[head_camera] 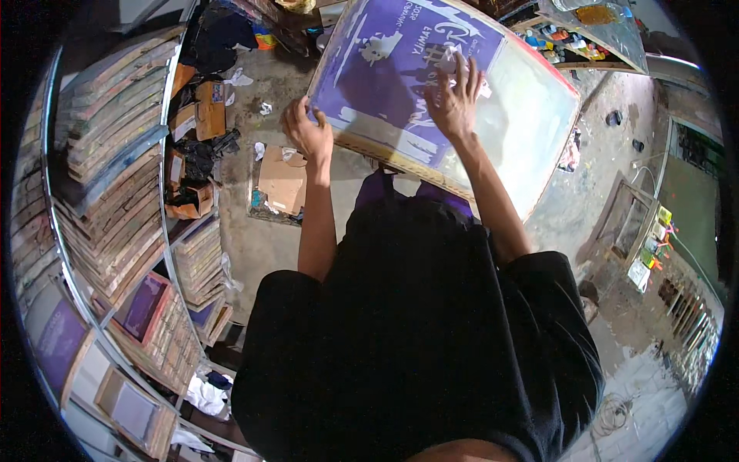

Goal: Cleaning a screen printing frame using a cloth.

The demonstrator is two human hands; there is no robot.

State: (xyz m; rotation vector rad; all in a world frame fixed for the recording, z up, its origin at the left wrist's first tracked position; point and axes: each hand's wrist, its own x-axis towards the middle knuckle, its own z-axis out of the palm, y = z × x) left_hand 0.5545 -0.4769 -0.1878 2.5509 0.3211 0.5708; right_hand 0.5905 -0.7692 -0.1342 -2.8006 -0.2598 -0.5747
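A wooden-framed printing screen [378, 86] lies tilted before me. Purple coating with reversed lettering and pale shapes covers its left part; bare whitish mesh [519, 133] shows on the right. At the near left corner, my left hand [312, 130] grips the wooden edge between thumb and fingers. My right hand [456, 107] is over the purple area, its fingers spread on a crumpled pinkish-white cloth or paper [484, 89] pressed against the mesh. Much of that wad is hidden beneath the fingers. Whatever supports the screen is mostly out of sight.
Racks of stacked screens [115, 144] line the left side. Flattened cardboard [283, 179] and paper scraps lie on the concrete floor. Bottles fill a shelf [568, 46] at the far right. A wooden frame [623, 219] leans on the right, near hanging clips.
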